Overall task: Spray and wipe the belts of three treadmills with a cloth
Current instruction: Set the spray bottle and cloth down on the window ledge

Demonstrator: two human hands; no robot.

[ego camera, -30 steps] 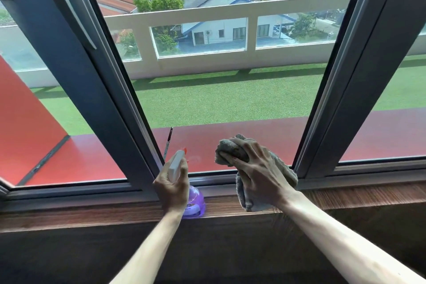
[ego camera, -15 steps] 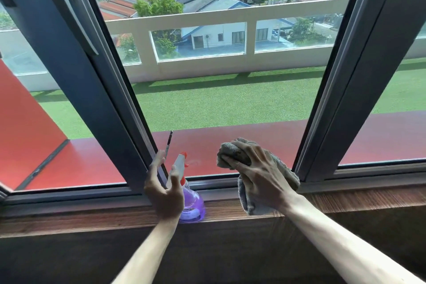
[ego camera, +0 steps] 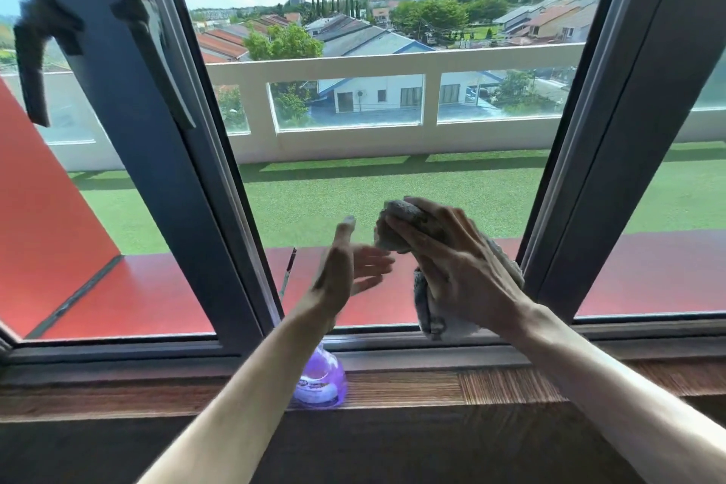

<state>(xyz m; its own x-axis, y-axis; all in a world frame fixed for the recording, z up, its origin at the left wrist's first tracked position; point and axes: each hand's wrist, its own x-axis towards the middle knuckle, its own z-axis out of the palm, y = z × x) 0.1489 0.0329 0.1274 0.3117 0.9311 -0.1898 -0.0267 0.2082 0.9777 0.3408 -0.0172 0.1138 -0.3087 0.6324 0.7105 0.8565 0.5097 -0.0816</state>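
A purple spray bottle (ego camera: 320, 381) stands upright on the wooden window sill (ego camera: 412, 389); my left forearm hides its top. My left hand (ego camera: 345, 271) is raised above it with fingers straight, holding nothing, its fingertips close to the cloth. My right hand (ego camera: 451, 263) grips a bunched grey cloth (ego camera: 428, 310) in front of the window pane, with part of the cloth hanging down to the sill. No treadmill is in view.
Dark window frames (ego camera: 188, 208) slant up on both sides of the pane, with a handle (ego camera: 157, 51) at the upper left. Outside lie a red ledge (ego camera: 118, 299), green turf and a white balustrade. A dark wall runs below the sill.
My left hand has let go of the spray bottle, leaving it on the sill, and has risen toward the cloth. My right hand with the cloth has lifted slightly.
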